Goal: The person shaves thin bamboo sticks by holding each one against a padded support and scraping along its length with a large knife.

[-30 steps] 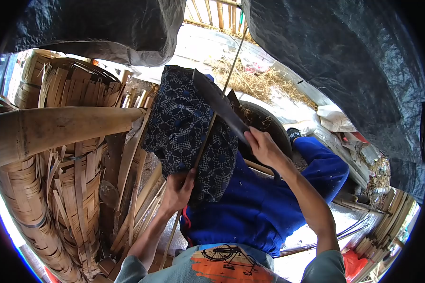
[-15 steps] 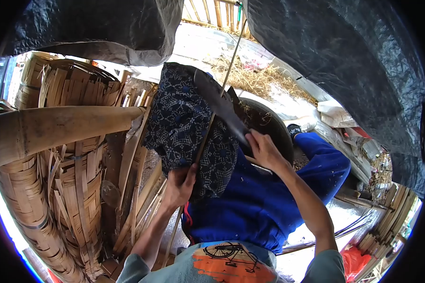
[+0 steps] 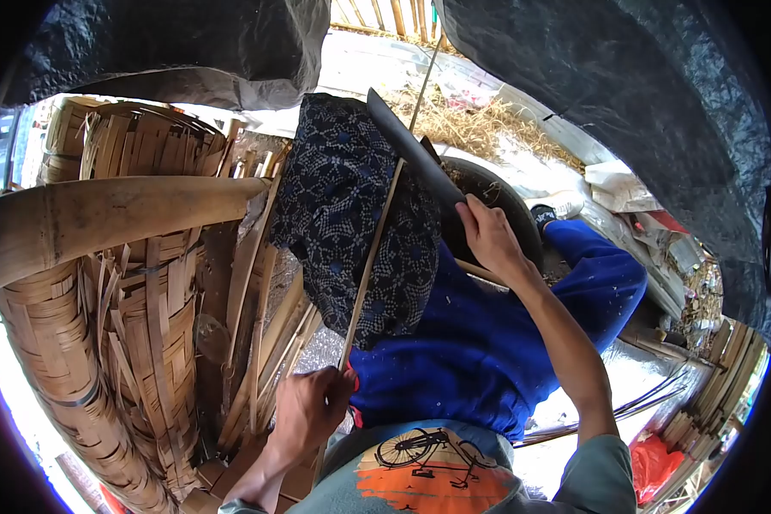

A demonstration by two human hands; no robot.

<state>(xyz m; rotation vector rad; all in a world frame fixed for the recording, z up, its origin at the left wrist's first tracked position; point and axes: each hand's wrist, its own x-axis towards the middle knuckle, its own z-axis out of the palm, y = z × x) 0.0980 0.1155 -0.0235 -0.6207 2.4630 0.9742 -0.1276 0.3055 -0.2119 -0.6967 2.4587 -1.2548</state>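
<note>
A long thin bamboo strip [image 3: 371, 265] runs from the top of the view down across a dark patterned cloth [image 3: 334, 188] draped over my leg. My left hand [image 3: 313, 404] is closed around the strip below the cloth's lower edge. My right hand [image 3: 494, 237] grips the handle of a large knife [image 3: 415, 154]. The blade points up and to the left and crosses the strip above the cloth. Whether its edge touches the strip cannot be made out.
Tall woven bamboo baskets [image 3: 137, 343] stand at the left, with a thick bamboo pole [image 3: 120, 218] across them. Behind the knife is a dark round container [image 3: 510, 201]. Black sheeting [image 3: 608, 86] hangs above. A red plastic bag [image 3: 655, 467] lies at the lower right.
My left hand has moved down, off the cloth and toward my body, still holding the strip. The knife and my right hand have shifted slightly up and right.
</note>
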